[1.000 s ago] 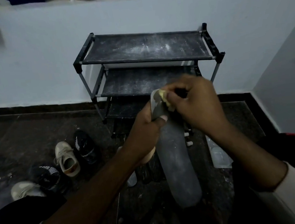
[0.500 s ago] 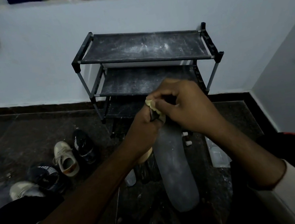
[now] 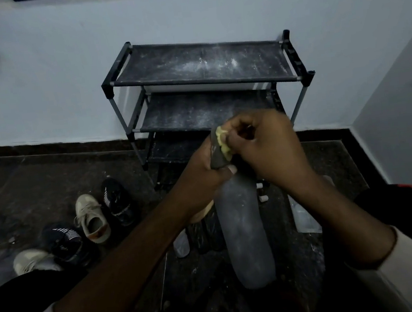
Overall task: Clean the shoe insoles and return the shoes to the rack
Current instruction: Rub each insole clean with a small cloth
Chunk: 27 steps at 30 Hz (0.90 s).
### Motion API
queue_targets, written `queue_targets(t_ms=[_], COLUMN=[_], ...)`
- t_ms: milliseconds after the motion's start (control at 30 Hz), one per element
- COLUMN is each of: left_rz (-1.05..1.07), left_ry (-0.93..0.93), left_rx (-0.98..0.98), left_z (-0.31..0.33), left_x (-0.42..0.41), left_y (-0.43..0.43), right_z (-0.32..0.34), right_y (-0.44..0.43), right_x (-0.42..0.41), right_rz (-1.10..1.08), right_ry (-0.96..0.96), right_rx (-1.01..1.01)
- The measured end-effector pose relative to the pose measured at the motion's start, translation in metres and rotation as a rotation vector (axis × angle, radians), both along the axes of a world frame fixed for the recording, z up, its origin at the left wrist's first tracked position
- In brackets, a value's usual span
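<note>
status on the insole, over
Left hand grips grey insole near its top. Right hand pinches yellow cloth against it. Shoes on floor, off shoe rack.

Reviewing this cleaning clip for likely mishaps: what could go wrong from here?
1. The left hand grips the insole only near its top while the right hand pinches a cloth there; the free end could drop onto the speckled floor.
2. The rack shelves carry white dust, which could soil shoes returned there.

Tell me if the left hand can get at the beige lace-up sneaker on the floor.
Likely, once freed: left hand grips the long grey insole; the beige sneaker lies uncovered on the floor.
</note>
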<state>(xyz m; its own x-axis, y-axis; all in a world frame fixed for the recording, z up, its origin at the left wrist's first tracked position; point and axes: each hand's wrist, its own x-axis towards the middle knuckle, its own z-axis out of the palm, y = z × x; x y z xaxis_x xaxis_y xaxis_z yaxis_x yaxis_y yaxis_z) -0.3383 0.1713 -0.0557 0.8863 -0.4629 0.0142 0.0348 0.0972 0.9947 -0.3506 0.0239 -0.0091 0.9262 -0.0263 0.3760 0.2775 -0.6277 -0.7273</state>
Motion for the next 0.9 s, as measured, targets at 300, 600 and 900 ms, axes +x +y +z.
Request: queue_targets(t_ms=[300,600,900], left_rz=[-0.018,-0.011,0.019], left_ry=[-0.050,-0.071,-0.019], left_rx=[-0.022,-0.060,-0.029], left_z=[-0.002,0.003,0.002], left_x=[0.000,0.000,-0.003], left_y=[0.000,-0.002,0.007], right_z=[-0.003,0.007,0.005], right_y=[0.012,0.017,0.003], right_x=[-0.008,-0.008,0.002], right_rz=[0.017,-0.030,-0.128], right_ry=[-0.012,-0.036,-0.071], right_rx=[0.093,0.114,-0.073])
